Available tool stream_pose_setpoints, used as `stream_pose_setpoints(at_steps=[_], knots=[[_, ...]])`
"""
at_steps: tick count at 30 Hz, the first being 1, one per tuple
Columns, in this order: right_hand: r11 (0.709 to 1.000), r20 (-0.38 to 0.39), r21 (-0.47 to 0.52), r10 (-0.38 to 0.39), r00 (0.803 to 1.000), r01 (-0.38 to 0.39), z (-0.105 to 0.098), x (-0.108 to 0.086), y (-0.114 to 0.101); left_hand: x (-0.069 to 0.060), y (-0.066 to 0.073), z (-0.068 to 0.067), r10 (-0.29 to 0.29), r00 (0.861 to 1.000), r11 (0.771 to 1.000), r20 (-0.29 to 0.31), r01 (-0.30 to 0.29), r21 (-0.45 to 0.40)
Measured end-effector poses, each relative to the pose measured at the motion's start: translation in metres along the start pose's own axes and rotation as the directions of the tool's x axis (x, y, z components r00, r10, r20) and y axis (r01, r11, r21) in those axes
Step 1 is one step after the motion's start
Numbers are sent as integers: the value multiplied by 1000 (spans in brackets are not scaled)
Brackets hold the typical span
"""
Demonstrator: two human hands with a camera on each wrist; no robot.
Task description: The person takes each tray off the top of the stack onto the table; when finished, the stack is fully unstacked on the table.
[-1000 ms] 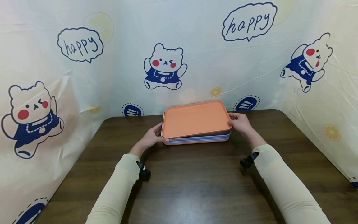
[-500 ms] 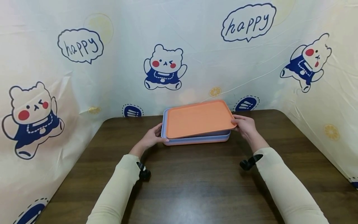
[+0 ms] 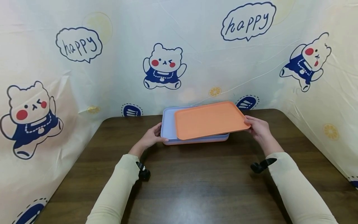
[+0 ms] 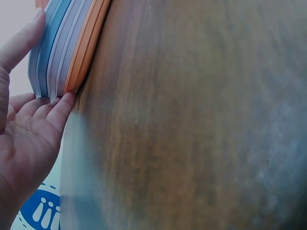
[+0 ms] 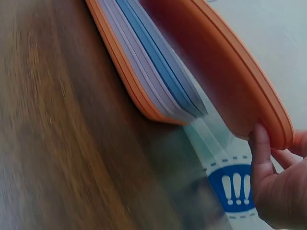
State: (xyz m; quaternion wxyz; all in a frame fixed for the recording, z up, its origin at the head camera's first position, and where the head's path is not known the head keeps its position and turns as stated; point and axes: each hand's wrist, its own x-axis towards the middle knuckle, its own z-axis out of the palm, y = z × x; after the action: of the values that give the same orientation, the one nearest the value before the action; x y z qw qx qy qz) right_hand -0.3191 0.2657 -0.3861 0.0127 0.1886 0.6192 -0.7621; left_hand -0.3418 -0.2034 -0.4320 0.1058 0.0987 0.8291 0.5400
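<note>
An orange rectangular tray (image 3: pixel 211 120) lies slanted across a stack of similar trays, its right end raised. My right hand (image 3: pixel 259 130) pinches that raised end between thumb and fingers; the right wrist view shows a gap between the orange tray (image 5: pixel 225 81) and the stack (image 5: pixel 153 67) below. At the stack's left end, my left hand (image 3: pixel 149 139) holds it, thumb over the rim of the light-blue top tray (image 3: pixel 168 123) and fingertips against the side. In the left wrist view the stack (image 4: pixel 62 48) has blue, pale lilac and orange layers.
The stack sits near the back edge of a dark brown wooden table (image 3: pixel 190 180). Right behind that edge hangs a pale curtain (image 3: pixel 117 71) printed with cartoon bears and lettering, which also runs along both sides. Each wrist wears a small black camera (image 3: pixel 144 174).
The right hand has drawn the orange tray rightward across the stack, baring the light-blue tray's left part. The left hand stays in place on the stack.
</note>
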Motion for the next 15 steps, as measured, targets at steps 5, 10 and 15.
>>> stream_pose_setpoints(at_steps=[5,10,15], knots=[[998,-8,67,-1,1000,2,-18,-5,-5,0,0,0,1,1000,1000,-1,-1,6],[989,-6,146,-20,1000,20,-38,-11,-12,0,-1,-1,8,1000,1000,0,-8,11],[975,13,218,-53,999,49,-62,-16,-16,0,-1,-1,13,1000,1000,0,-12,15]])
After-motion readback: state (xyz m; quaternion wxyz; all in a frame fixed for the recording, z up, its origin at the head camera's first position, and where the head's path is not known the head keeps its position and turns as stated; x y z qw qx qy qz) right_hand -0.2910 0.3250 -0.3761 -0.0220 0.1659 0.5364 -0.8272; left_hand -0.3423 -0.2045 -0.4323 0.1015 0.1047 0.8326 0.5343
